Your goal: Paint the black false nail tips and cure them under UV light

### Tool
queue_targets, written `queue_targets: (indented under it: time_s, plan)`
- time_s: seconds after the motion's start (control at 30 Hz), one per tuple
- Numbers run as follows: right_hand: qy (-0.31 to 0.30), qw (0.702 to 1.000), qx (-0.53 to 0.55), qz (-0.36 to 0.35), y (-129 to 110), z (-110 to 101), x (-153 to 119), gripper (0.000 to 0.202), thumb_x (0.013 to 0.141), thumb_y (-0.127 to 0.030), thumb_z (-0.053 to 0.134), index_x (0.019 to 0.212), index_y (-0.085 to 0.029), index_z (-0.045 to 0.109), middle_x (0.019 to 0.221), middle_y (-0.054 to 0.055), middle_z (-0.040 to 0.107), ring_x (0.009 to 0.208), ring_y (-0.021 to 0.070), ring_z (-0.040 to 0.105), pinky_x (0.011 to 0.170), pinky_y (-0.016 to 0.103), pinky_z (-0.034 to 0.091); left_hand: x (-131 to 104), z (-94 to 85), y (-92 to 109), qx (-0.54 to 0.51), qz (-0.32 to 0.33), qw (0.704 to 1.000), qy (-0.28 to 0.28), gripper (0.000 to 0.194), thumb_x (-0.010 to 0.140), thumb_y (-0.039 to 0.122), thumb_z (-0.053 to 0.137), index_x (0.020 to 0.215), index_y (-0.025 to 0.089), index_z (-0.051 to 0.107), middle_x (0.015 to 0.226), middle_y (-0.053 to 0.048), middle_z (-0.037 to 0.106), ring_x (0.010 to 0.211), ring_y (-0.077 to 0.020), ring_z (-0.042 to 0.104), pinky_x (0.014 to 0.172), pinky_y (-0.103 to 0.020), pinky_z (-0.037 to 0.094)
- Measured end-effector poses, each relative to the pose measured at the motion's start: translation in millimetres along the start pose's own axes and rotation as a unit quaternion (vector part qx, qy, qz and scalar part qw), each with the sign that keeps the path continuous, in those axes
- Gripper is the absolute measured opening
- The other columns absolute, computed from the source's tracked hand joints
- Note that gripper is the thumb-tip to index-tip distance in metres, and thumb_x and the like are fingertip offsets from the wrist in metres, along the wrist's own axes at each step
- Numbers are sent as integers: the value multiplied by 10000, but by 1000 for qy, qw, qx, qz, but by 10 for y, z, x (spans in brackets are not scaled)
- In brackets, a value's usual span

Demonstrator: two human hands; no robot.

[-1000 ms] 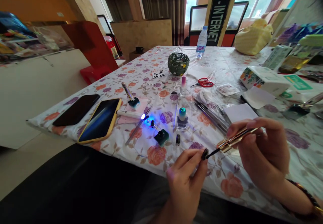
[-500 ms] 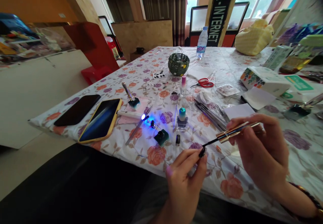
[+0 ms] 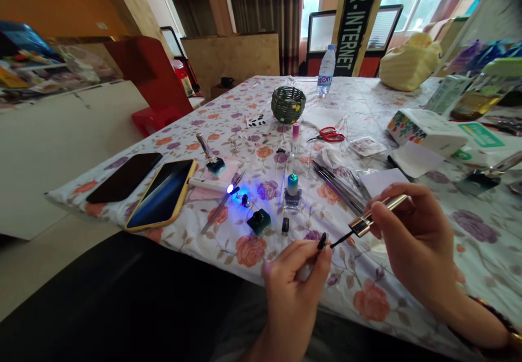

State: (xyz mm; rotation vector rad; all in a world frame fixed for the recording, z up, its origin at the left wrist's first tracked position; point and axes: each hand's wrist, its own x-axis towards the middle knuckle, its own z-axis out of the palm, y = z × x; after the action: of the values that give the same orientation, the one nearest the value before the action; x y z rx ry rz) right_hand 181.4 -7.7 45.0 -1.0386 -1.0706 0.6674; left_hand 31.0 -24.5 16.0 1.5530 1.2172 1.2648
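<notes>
Between thumb and forefinger, my left hand (image 3: 296, 283) pinches a small black false nail (image 3: 322, 241) near the table's front edge. My right hand (image 3: 411, 237) grips the gold handle of a nail polish brush (image 3: 379, 215). Its dark tip points down and left, just beside the left fingertips and the nail. An uncapped dark green polish bottle (image 3: 260, 222) stands left of my hands. Close to it lies another dark false nail (image 3: 286, 225), and a grey polish bottle (image 3: 292, 198) with a teal cap stands behind. A small lamp (image 3: 210, 185) shines blue on a dark nail piece (image 3: 245, 200).
Two phones (image 3: 124, 178) (image 3: 163, 194) lie at the left. Tweezers (image 3: 338, 187), red-handled scissors (image 3: 327, 135) and a tissue pack (image 3: 426, 132) are on the right side. A woven basket (image 3: 288, 104) and a water bottle (image 3: 326, 69) stand farther back.
The brush tip has moved from the top of the false nail to its right side, lower down. My left hand has shifted slightly left, and the nail now stands more upright.
</notes>
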Motion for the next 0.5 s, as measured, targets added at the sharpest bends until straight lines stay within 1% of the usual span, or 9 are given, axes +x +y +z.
queue_targets:
  time_s: [0.1, 0.23, 0.4, 0.5]
  plan:
    - [-4, 999, -38, 7, -24, 11, 11, 170, 712, -249, 675, 820, -244, 543, 602, -52, 495, 457, 69, 415, 375, 183, 336, -6, -1, -5, -2, 1, 1000, 3, 73, 764, 197, 604, 750, 187, 675, 686, 15, 632, 613, -92, 556, 589, -181, 445]
    - [-25, 997, -74, 24, -41, 15, 0, 180, 710, -275, 676, 819, -237, 538, 575, -55, 496, 453, 65, 414, 392, 178, 342, 2, 1, -6, -8, -1, 1000, -2, 79, 771, 199, 595, 752, 185, 670, 697, 12, 635, 624, -96, 558, 586, -185, 439]
    - [-30, 996, -81, 25, -27, 13, -6, 186, 709, -280, 677, 820, -233, 535, 544, -58, 479, 437, 67, 412, 373, 182, 320, 14, -1, 6, -6, -6, 1000, -2, 93, 773, 209, 593, 713, 175, 656, 675, 16, 623, 619, -92, 553, 594, -181, 434]
    - [-25, 996, -80, 30, -21, 19, 7, 188, 707, -279, 681, 821, -229, 539, 558, -55, 487, 450, 62, 412, 384, 175, 324, 12, 4, 10, -7, -8, 1000, -3, 104, 776, 215, 591, 703, 172, 650, 668, 18, 618, 616, -91, 549, 594, -180, 432]
